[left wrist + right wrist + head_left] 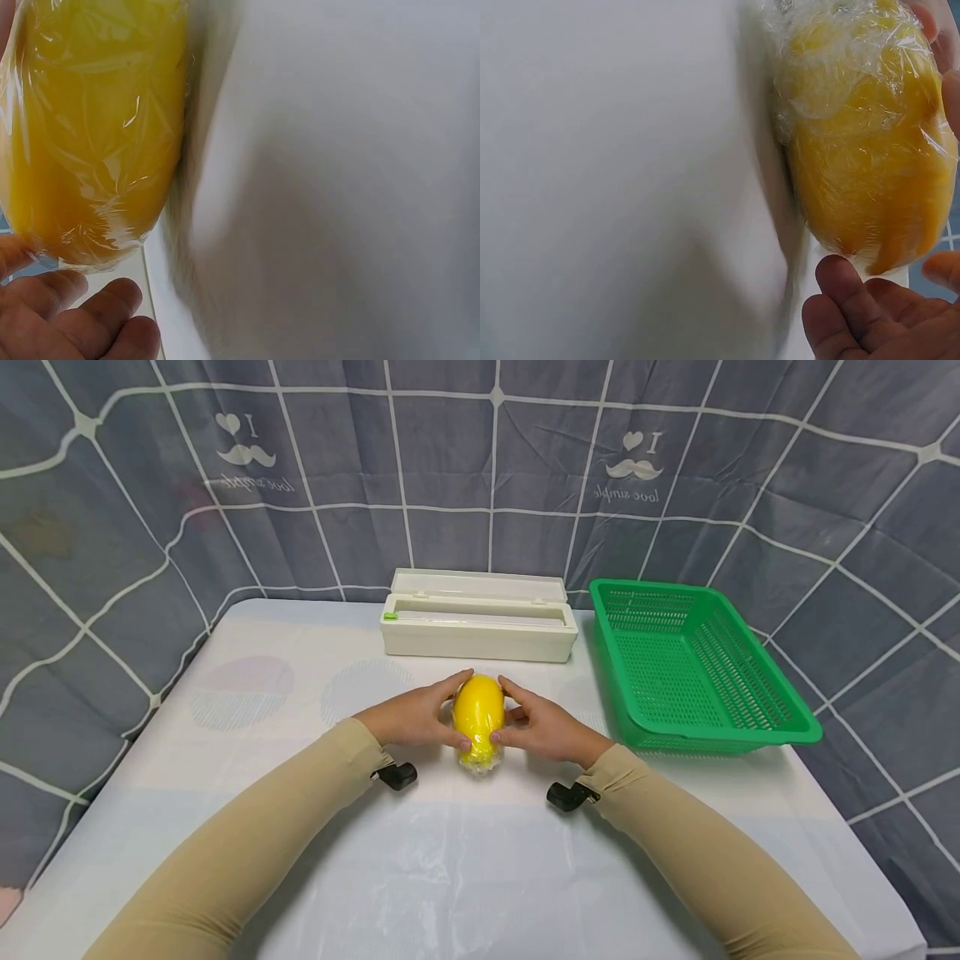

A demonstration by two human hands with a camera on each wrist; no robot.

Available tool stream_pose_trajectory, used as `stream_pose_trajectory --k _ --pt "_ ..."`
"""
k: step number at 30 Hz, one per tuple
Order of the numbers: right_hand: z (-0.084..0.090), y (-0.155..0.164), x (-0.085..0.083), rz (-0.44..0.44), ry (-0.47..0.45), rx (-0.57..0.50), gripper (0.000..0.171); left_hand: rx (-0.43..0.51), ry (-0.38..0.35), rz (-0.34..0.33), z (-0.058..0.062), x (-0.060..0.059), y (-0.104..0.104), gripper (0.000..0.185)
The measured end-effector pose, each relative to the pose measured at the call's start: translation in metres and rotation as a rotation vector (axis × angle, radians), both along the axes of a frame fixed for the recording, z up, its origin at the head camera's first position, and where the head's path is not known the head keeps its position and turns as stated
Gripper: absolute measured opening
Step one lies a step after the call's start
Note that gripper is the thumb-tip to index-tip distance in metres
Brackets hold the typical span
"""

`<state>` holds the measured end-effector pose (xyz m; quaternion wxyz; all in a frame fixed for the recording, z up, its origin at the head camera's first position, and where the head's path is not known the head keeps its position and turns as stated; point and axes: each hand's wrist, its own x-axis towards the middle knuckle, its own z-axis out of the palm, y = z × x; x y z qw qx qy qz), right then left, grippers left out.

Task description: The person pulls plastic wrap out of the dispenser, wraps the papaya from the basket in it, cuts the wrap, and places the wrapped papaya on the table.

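Fingers (459,681) of the left hand (408,718) curl round one flank of the yellow, egg-shaped fruit wrapped in clear cling film (478,714), and those of the right hand (543,727) curl round the other, so both hands hold it between them. The fruit stands on end on the white plastic-covered surface (465,860), near the middle, just in front of the open cream cling-film dispenser box (478,625). A green perforated plastic basket (697,668) sits to the right, near but apart from the hands.

The wrist views show the film wrinkled and bunched at the lower end. Judging by that, the wrap is probably slick and liable to slide or peel, and the fruit beneath is likely firm yet bruisable and fairly light. The safest hold seems to be across its broad middle, both palms cupping, not on the gathered film.
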<state>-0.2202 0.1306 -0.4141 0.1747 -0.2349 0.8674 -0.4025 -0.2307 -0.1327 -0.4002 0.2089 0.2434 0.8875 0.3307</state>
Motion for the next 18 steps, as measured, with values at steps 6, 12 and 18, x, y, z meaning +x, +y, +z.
stream_pose_trajectory --k 6,12,18 --pt "0.0 0.0 -0.001 -0.001 0.005 0.01 0.098 0.002 0.008 0.006 0.0 0.0 -0.001 0.125" --pt "0.004 0.002 0.0 -0.018 0.005 0.028 0.097 -0.005 0.042 0.022 0.0 -0.001 -0.004 0.12" --pt "0.009 0.008 -0.001 -0.105 0.06 0.017 0.082 -0.022 0.101 0.064 0.006 0.0 -0.012 0.104"
